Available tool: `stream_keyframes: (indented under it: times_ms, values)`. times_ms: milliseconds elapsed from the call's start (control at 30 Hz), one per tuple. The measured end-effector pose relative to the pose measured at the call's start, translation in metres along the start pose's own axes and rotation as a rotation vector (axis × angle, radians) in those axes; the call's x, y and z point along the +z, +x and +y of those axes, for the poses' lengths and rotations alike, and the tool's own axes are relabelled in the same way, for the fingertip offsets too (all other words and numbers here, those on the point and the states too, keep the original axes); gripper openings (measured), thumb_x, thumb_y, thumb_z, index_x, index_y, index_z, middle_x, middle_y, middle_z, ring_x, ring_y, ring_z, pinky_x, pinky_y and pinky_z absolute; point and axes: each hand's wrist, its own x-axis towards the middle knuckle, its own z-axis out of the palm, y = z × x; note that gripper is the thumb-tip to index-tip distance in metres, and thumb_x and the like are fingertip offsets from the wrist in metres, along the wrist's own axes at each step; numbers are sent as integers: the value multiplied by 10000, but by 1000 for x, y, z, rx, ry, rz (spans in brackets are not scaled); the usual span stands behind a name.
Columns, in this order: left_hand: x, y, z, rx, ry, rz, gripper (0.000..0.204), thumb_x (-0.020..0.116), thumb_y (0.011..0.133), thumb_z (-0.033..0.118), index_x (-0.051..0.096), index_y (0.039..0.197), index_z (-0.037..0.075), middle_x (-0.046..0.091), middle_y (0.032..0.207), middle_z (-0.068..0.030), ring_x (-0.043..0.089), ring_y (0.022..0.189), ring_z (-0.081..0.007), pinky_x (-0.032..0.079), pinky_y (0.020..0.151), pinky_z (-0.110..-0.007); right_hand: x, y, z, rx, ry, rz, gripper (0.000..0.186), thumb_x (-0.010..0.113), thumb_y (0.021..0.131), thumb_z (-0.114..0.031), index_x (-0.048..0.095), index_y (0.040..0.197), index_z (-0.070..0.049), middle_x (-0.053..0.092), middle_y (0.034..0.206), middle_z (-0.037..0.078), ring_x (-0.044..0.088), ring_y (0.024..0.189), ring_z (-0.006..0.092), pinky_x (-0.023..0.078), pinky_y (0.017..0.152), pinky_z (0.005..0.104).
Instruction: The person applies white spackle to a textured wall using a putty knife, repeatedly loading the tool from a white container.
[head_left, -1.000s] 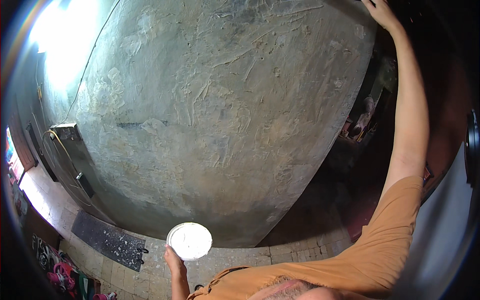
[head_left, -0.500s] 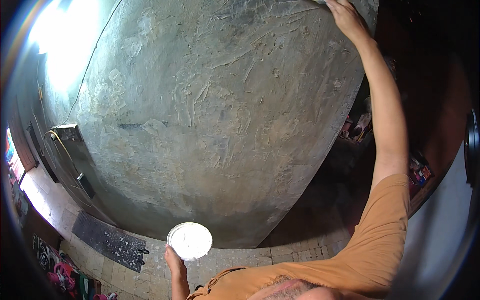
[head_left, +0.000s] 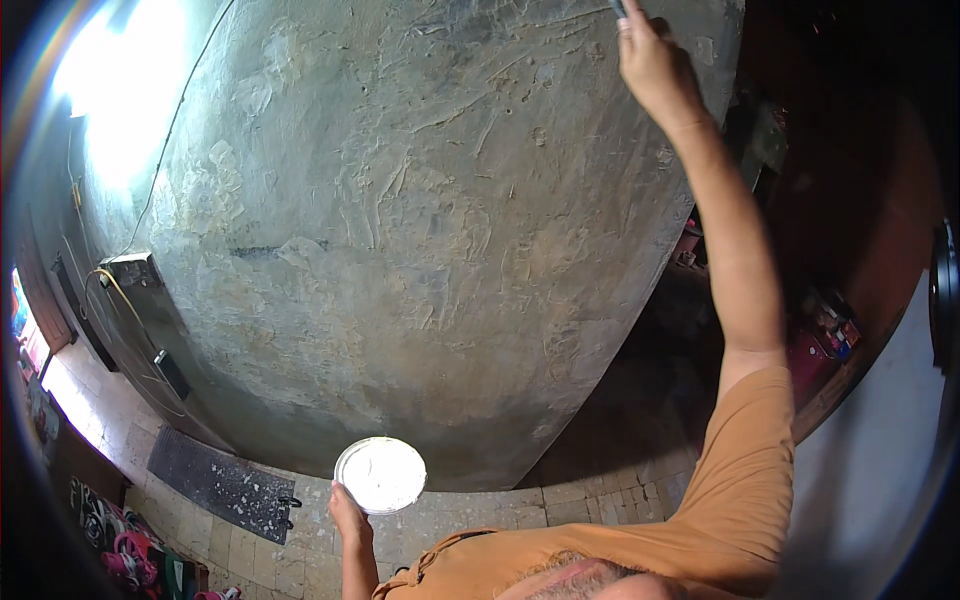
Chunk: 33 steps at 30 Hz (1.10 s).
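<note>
High against the grey, roughly plastered wall (head_left: 430, 260), my right hand (head_left: 655, 70) grips a slim dark-handled tool (head_left: 620, 8), most of which is cut off by the top edge. The arm is stretched upward from the orange sleeve. Low in the view, my left hand (head_left: 349, 508) holds a round white container (head_left: 383, 472) by its side, its top showing a white substance.
A bright light and hanging cables are on the left, with a switch box (head_left: 130, 268). A dark mat (head_left: 215, 480) lies on the tiled floor (head_left: 580, 510), near piled items (head_left: 130, 555). Beyond the wall's right edge is a dark opening with small objects (head_left: 830, 325).
My right hand and arm have swept left across the top of the wall from beyond its right edge, shifting slightly down. My left hand with the container has risen slightly.
</note>
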Motion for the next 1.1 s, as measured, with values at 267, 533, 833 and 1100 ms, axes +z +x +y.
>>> stream_keyframes:
  times_ms: [267, 533, 833, 1100]
  values:
    - [-4, 0, -4, 38, -96, -39, 469, 348, 1068, 343, 563, 1251, -32, 669, 1128, -147, 689, 974, -236, 566, 810, -351, 14, 12, -29, -127, -143, -239, 515, 357, 993, -80, 442, 1480, -226, 574, 1187, 288, 625, 1019, 430, 529, 863, 464]
    - [-25, -5, -10, 18, -74, -17, 479, 339, 1071, 348, 552, 1261, -37, 666, 1144, -150, 687, 997, -237, 569, 822, -354, -24, 41, 95, -206, -6, -191, 411, 468, 1022, -148, 566, 1390, -300, 520, 913, 135, 570, 838, 291, 472, 790, 399]
    - [-19, 2, -2, 60, -59, -7, 469, 347, 1070, 341, 563, 1244, -36, 670, 1126, -143, 684, 978, -229, 559, 803, -341, -15, 33, 29, -254, 98, -19, 398, 513, 985, -99, 601, 1358, -206, 564, 932, 160, 601, 861, 341, 490, 744, 409]
    - [-13, -11, -1, -11, -33, -27, 484, 348, 1075, 333, 529, 1287, -63, 641, 1211, -172, 667, 1060, -260, 548, 898, -375, 22, 0, 60, -327, 68, 86, 475, 517, 994, -90, 513, 1435, -266, 513, 851, 179, 573, 753, 378, 499, 751, 443]
